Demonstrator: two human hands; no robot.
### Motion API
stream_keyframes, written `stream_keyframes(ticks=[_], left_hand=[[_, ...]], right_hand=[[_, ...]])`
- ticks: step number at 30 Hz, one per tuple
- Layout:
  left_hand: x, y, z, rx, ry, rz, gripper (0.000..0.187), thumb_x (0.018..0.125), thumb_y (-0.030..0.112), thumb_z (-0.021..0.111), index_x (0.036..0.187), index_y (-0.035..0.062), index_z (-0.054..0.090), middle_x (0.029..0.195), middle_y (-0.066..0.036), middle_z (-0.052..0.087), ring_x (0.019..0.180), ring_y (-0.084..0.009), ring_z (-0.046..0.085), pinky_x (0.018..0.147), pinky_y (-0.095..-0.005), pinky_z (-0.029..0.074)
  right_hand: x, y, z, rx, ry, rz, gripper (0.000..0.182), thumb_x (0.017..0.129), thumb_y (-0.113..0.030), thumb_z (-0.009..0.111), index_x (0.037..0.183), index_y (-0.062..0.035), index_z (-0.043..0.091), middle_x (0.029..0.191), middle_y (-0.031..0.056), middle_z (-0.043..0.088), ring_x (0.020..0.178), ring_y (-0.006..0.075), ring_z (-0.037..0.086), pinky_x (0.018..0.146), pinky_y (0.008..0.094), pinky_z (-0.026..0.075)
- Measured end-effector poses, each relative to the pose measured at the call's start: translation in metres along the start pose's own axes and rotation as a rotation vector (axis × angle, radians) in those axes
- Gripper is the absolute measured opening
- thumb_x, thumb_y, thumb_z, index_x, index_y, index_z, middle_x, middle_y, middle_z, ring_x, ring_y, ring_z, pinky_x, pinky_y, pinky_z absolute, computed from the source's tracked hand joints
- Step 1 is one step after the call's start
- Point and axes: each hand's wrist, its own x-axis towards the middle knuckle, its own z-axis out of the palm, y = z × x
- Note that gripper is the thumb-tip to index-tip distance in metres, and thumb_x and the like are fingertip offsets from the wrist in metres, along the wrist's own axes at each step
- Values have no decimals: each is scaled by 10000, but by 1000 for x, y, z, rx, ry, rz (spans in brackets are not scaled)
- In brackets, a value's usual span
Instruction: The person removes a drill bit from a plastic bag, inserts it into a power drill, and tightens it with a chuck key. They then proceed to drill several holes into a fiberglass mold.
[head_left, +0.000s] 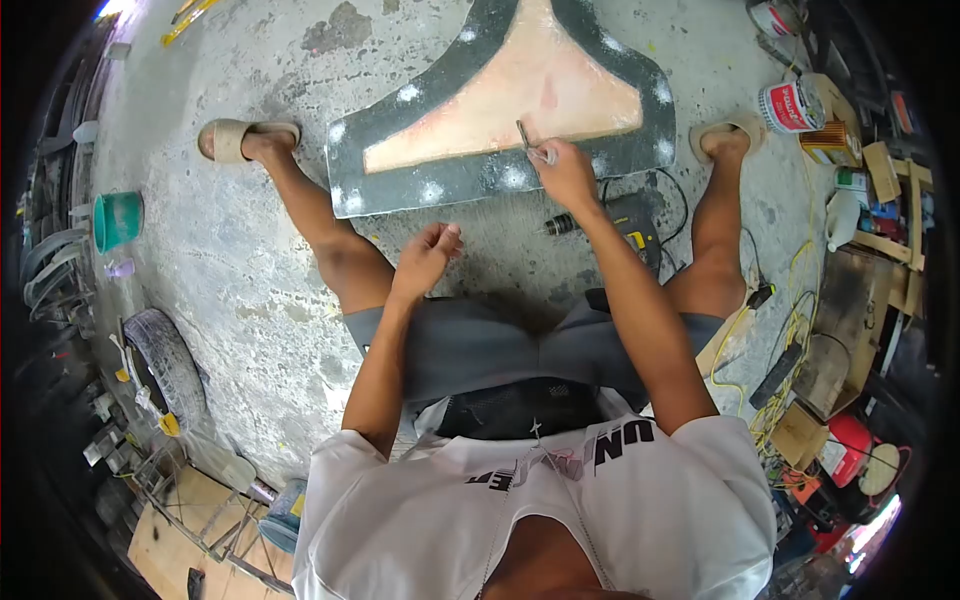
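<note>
On the floor in front of me lies a large panel (490, 172) with a dark grey border, a pinkish-beige middle and white dabs along the border. Over its near edge, my right hand (566, 172) is closed round a small, slim metal tool (523, 138), whose exact kind I cannot tell. The tool's narrow end points away from me, overlapping the beige area. My left hand (428, 262) hovers short of the panel with its fingers curled in; their inner side is hidden. A black and yellow power drill (632, 222) lies below my right wrist, its chuck pointing left.
Left of me are a green bucket (118, 222) and a tire (166, 368). A labelled can (790, 107) stands beyond my right foot. Along the right run yellow cords (770, 415), wooden boxes (850, 310) and a red machine (848, 450).
</note>
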Motion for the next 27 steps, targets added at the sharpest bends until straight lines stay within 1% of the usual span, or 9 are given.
stream_keyframes(ticks=[3, 6, 9, 12, 15, 18, 21, 23, 27], left_hand=[[6, 27, 15, -198, -42, -88, 437, 1039, 416, 577, 1151, 7, 681, 999, -85, 712, 927, -142, 666, 802, -317, 544], [11, 67, 59, -371, -163, -47, 453, 1058, 397, 547, 1309, 26, 612, 1083, -68, 676, 949, -152, 638, 812, -310, 542], [17, 83, 101, -479, -284, 43, 448, 1062, 308, 559, 1418, 37, 528, 1110, -53, 634, 959, -135, 602, 834, -285, 529], [20, 79, 112, -404, -266, 78, 498, 1054, 255, 570, 1492, 47, 456, 1188, -52, 641, 1045, -137, 622, 852, -287, 531], [26, 57, 101, -200, -270, 122, 336, 1023, 142, 617, 1343, 44, 592, 1046, -23, 630, 934, -114, 572, 781, -285, 509], [35, 36, 69, 54, -237, 204, 249, 1022, 171, 618, 1221, 26, 656, 1029, -53, 644, 933, -127, 577, 752, -303, 499], [54, 51, 46, 158, 108, 257, 261, 1009, 222, 639, 1151, 8, 685, 1039, -113, 667, 917, -151, 587, 782, -294, 487], [77, 75, 31, 327, 176, 255, 318, 985, 248, 655, 1214, 28, 673, 1137, -176, 675, 975, -230, 616, 863, -335, 483], [115, 73, 40, 735, 567, 713, 362, 948, 217, 681, 1259, 33, 655, 1242, -206, 655, 1114, -340, 594, 944, -427, 466]], right_hand=[[-9, 6, 0, 421, -22, 45, 305, 941, -303, 686, 1001, -9, 632, 858, 113, 666, 786, 262, 643, 716, 417, 502], [-35, -22, -30, 1116, -365, 380, 236, 971, -240, 642, 1092, -48, 581, 855, 15, 555, 760, 146, 538, 689, 349, 472], [-53, -23, -21, 1556, -327, 349, 203, 985, -184, 609, 1149, -98, 525, 900, -11, 498, 791, 110, 490, 726, 297, 442], [-64, -12, -28, 1493, -391, 252, 142, 1028, -201, 574, 1115, -94, 539, 968, 12, 551, 921, 112, 540, 833, 270, 447], [-69, -8, -32, 1438, -330, 217, 128, 1050, -197, 554, 1097, -81, 579, 1056, 31, 599, 1002, 116, 559, 870, 270, 436], [-63, -4, -49, 1441, -150, 220, 141, 1039, -200, 588, 1095, -74, 618, 1104, 34, 642, 1013, 109, 567, 863, 266, 435], [-48, 33, -65, 1363, -127, 174, 146, 1025, -160, 610, 1127, -58, 634, 1062, 23, 658, 950, 111, 581, 826, 253, 443], [-43, 56, -69, 1335, -218, 170, 158, 1022, -143, 610, 1148, -50, 634, 1048, 22, 660, 919, 118, 588, 808, 252, 451], [-58, 70, -60, 1328, -276, 385, 211, 1015, -109, 601, 1211, -31, 617, 1080, 42, 668, 960, 146, 617, 842, 271, 478]])
